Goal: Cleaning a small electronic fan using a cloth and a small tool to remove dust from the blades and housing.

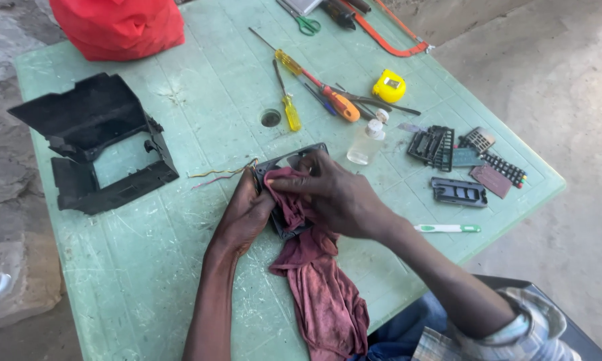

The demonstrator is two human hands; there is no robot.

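I see green table [180, 267] as landmark. Black housing [93, 144] at its left side. Red bag [117, 25] at far left corner. Screwdrivers [314, 83] near centre hole. Yellow tape measure [389, 85] and clear bottle [366, 142] toward right. Black parts [458, 192] by right edge. Scissors [306, 24], orange saw [388, 37] at far edge.
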